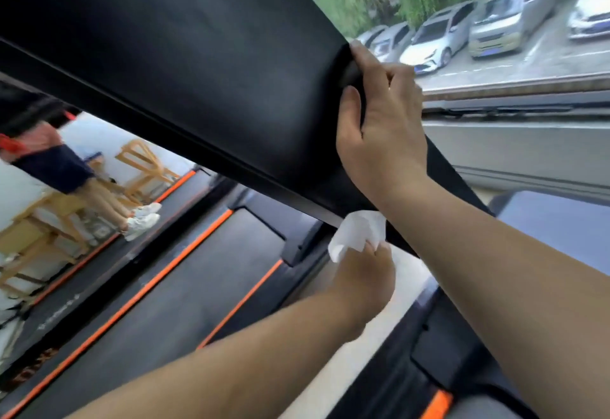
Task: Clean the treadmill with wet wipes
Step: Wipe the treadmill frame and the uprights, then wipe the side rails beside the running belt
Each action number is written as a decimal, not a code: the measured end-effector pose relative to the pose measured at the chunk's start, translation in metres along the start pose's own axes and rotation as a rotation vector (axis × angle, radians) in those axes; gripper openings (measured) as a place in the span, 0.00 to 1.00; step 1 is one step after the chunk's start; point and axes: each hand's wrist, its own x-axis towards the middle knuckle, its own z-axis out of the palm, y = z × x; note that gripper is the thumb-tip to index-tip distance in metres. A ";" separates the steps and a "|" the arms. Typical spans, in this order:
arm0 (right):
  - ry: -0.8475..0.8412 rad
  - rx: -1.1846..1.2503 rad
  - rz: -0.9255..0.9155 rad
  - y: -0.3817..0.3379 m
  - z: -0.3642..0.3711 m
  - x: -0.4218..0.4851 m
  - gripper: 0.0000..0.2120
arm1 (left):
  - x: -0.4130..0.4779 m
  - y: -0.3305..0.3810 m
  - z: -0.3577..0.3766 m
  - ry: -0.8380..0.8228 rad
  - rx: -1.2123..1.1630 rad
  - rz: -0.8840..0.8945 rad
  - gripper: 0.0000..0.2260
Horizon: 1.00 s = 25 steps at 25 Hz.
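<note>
Treadmill console panel [198, 72], stiff and smooth, spans the view. Just under its lower edge a wet wipe [358, 233], likely limp and light, best held bunched, is pinched in the left hand's [366, 276] curled fingers. The right hand [379, 121] clamps the panel's end.

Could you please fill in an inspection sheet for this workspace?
Surface: black panel; belt with orange stripes below.
Job's things: white wipe, crumpled, at the panel's lower edge.
Clutter: nothing seen.
Hands: left hand pinches the wipe; right hand grips the panel's side edge.
Cables: nothing seen.
Surroundings: parked cars outside; wooden chairs and another person at left.
</note>
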 end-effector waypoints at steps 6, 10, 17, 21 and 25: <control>-0.298 -0.334 0.274 0.125 -0.054 -0.042 0.15 | 0.027 -0.074 0.039 -0.292 0.159 0.024 0.15; -0.622 -0.510 0.552 0.179 -0.100 -0.101 0.13 | 0.049 -0.117 0.072 -0.283 0.278 0.194 0.27; -1.010 -0.662 0.478 0.200 -0.101 -0.161 0.19 | 0.036 -0.187 0.095 -0.550 1.104 0.232 0.40; -1.247 -0.855 0.343 0.211 -0.091 -0.200 0.26 | 0.024 -0.221 0.092 -0.486 0.941 0.298 0.39; -1.017 -0.977 0.036 0.223 -0.095 -0.218 0.23 | 0.003 -0.247 0.100 -0.456 0.745 0.575 0.31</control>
